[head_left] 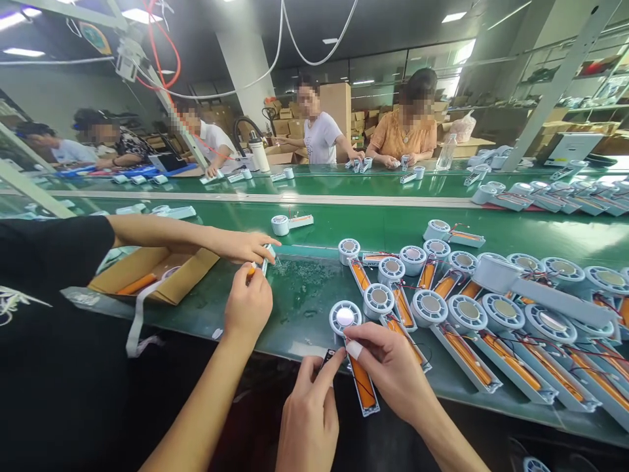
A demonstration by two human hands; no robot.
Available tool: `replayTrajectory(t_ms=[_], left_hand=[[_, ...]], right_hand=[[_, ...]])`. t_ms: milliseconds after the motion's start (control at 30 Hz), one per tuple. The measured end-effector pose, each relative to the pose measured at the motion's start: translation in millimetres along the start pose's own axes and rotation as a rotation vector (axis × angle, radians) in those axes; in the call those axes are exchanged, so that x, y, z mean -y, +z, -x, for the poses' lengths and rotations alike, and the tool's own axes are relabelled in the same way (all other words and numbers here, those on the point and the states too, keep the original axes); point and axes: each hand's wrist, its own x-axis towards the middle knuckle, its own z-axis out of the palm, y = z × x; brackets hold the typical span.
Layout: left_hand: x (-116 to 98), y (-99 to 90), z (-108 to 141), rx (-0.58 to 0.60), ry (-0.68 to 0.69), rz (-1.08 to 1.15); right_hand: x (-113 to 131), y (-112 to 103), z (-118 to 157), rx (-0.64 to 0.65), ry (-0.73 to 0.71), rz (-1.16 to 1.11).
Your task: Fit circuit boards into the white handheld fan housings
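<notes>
My left hand [309, 410] is closed, gripping a small black circuit board [328, 357] between thumb and fingers. Just to its right, my right hand [393, 367] pinches what looks like a thin wire at the neck of an open handheld fan [362, 383]; the fingertips partly hide it. White wrapping covers that hand's thumb. The fan's round head [345, 317] lies on the bench, and its handle, holding an orange battery, sticks out over the front edge. Several similar open fans [452, 314] crowd the bench to the right.
At my left, a co-worker's hands [250, 295] hold a light-coloured part near a cardboard box [157, 278]. Green conveyor [236, 226] runs behind the bench, carrying a few fans. Several people sit across it. A closed fan housing [555, 295] lies on top of the pile.
</notes>
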Motion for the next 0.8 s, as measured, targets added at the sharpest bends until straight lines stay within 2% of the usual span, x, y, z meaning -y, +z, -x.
replayTrajectory(t_ms=[100, 167, 367, 467, 633, 800], left_hand=[[-10.4, 2.3, 3.0, 0.012, -0.047, 0.016], [-24.5, 8.3, 18.9, 0.022, -0.071, 0.024], [-84.9, 37.6, 120.2, 0.087, -0.104, 0.025], [-102.2, 44.3, 149.7, 0.112, -0.123, 0.002], [-110.3, 40.1, 144.5, 0.085, -0.242, 0.03], [-116.4, 39.5, 136.0, 0.059, -0.216, 0.047]], right_hand=[[3.8, -2.4, 2.0, -0.013, -0.026, 0.086], [5.5, -2.1, 2.2, -0.069, 0.009, 0.098], [8.3, 0.3, -0.7, -0.106, -0.081, 0.227], [10.3, -0.5, -2.3, -0.069, -0.141, 0.229], [13.4, -1.7, -2.5, 0.012, -0.176, 0.352], [11.0, -0.4, 0.0, 0.009, -0.244, 0.475]])
